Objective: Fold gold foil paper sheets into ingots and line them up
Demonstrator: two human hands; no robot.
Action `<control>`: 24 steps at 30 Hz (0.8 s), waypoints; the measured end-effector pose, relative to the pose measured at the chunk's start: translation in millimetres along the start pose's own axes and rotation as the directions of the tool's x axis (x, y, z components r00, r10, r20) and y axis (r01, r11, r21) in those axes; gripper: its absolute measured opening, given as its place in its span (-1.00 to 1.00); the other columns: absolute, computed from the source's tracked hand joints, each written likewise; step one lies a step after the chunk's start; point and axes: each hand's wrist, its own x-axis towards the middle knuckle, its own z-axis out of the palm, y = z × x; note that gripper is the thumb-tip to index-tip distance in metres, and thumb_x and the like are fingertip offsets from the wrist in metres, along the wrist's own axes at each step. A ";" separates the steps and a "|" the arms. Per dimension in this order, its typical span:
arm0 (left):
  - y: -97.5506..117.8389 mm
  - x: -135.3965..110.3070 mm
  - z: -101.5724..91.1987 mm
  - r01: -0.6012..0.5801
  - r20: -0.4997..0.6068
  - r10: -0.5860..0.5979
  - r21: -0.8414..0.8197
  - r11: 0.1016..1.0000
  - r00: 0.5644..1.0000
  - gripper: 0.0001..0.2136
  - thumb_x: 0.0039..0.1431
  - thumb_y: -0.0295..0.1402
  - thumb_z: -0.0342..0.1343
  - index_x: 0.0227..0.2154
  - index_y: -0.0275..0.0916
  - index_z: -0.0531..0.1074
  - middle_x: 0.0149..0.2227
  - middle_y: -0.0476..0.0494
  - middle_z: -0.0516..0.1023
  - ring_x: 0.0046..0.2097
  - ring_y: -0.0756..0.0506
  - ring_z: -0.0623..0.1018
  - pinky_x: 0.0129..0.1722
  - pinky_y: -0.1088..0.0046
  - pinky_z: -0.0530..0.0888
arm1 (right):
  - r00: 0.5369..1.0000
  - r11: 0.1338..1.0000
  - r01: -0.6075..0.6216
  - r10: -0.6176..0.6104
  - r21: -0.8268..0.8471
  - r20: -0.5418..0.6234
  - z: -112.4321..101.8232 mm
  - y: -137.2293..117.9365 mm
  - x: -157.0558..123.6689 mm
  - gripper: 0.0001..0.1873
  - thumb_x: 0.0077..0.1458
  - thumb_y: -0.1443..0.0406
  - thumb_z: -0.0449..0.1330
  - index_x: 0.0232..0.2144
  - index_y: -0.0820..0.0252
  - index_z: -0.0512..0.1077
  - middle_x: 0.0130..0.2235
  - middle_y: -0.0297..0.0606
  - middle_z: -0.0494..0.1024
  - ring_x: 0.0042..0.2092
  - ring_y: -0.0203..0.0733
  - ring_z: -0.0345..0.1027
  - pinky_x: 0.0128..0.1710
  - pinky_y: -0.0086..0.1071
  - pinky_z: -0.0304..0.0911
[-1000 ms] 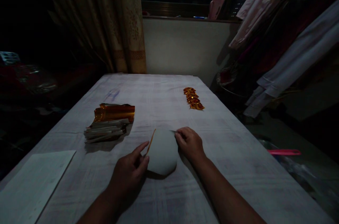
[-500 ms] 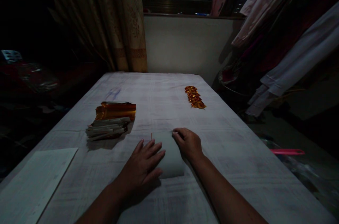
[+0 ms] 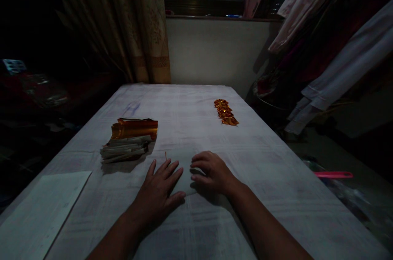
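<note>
A pale paper sheet [image 3: 181,156] lies on the cloth-covered table between my hands, with a thin orange strip at its left edge. My left hand [image 3: 161,188] rests flat on the left part of this sheet, fingers spread. Over its right side is my right hand [image 3: 211,172], palm down, with fingers bent and the thumb apart from them. Nothing shows between those fingers; whether the tips touch the paper I cannot tell. Left of and beyond my left hand sits a stack of gold foil papers [image 3: 135,129], grey backs showing on the nearer bundle [image 3: 125,150].
Folded gold foil pieces [image 3: 225,112] lie in an overlapping row at the table's far right. A large white sheet [image 3: 39,211] covers the near left corner. Clothes [image 3: 346,63] hang at the right, a curtain [image 3: 144,26] at the back left, and a pink handle [image 3: 334,175] shows beside the table.
My right hand has moved left from the sheet's right edge, and its pinch has loosened. The paper, raised and curved before, now looks flatter and lies slightly further left. My left hand shifted slightly left.
</note>
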 end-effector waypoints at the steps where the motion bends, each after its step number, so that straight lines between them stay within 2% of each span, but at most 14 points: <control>1: -1.7 -0.6 0.7 0.001 -0.005 -0.001 -0.004 1.000 1.000 -0.43 0.30 0.01 0.10 0.30 -0.06 0.28 0.34 -0.25 0.31 0.37 -0.33 0.25 0.37 -0.22 -0.04 | 0.997 0.999 0.046 -0.046 -0.012 0.062 -0.6 -2.8 -1.1 -0.63 0.06 0.03 0.39 -0.12 0.03 0.59 0.04 -0.13 0.58 0.11 0.06 0.40 0.09 -0.08 0.27; 4: -5.6 -1.7 3.1 0.003 -0.017 -0.003 -0.012 1.000 1.000 -0.39 0.25 0.02 0.15 0.31 -0.05 0.27 0.35 -0.25 0.31 0.37 -0.35 0.24 0.36 -0.23 -0.06 | 0.977 0.997 0.063 -0.053 -0.046 0.205 -2.0 -10.3 -3.1 -0.36 -0.08 -0.06 0.46 0.03 0.01 0.53 0.21 -0.07 0.46 0.29 0.19 0.21 0.19 0.03 0.15; 6: -7.1 -2.2 4.5 0.002 -0.019 -0.002 -0.009 1.000 1.000 -0.36 0.23 0.03 0.17 0.31 -0.04 0.25 0.35 -0.24 0.30 0.38 -0.36 0.23 0.36 -0.24 -0.06 | 0.969 0.997 0.039 -0.022 -0.066 0.247 -2.1 -13.3 -3.4 -0.30 -0.09 -0.05 0.46 0.08 0.02 0.49 0.25 -0.05 0.41 0.32 0.20 0.16 0.22 0.03 0.11; 12: -7.4 -4.6 5.8 -0.023 -0.041 0.022 -0.008 1.000 0.999 -0.32 0.19 0.05 0.20 0.30 -0.12 0.27 0.36 -0.31 0.27 0.38 -0.41 0.22 0.33 -0.28 0.03 | 0.970 0.995 0.040 -0.018 -0.086 0.244 0.9 -13.4 -2.3 -0.37 -0.06 0.00 0.47 0.05 0.06 0.52 0.22 -0.04 0.44 0.30 0.21 0.18 0.21 0.02 0.12; 15: -6.1 -4.9 5.3 -0.047 -0.080 0.045 -0.035 0.998 0.996 -0.33 0.17 0.01 0.24 0.27 -0.15 0.29 0.32 -0.31 0.33 0.35 -0.39 0.28 0.34 -0.26 0.05 | 0.975 0.995 0.052 -0.031 -0.091 0.219 2.8 -13.0 -2.2 -0.42 -0.02 0.02 0.45 0.04 0.04 0.52 0.21 -0.05 0.46 0.29 0.20 0.20 0.19 0.02 0.15; 20: -1.2 -2.2 0.2 -0.055 -0.112 0.042 -0.116 0.992 0.993 -0.49 0.19 -0.17 0.26 0.18 -0.16 0.36 0.15 -0.25 0.54 0.21 -0.32 0.48 0.33 -0.18 0.14 | 0.982 0.994 0.058 -0.040 -0.097 0.184 3.6 -13.9 -1.7 -0.47 0.00 0.04 0.44 0.01 0.03 0.54 0.18 -0.07 0.49 0.26 0.18 0.25 0.18 0.01 0.16; 24: 2.7 0.1 -5.4 -0.019 -0.112 0.001 -0.167 0.986 0.994 -0.66 0.21 -0.28 0.22 0.05 -0.12 0.44 0.02 -0.15 0.63 0.16 -0.28 0.53 0.30 -0.11 0.23 | 0.982 0.995 0.048 -0.031 -0.090 0.188 2.4 -14.5 -0.5 -0.50 0.02 0.04 0.43 0.00 0.04 0.55 0.17 -0.08 0.50 0.26 0.15 0.26 0.17 -0.02 0.16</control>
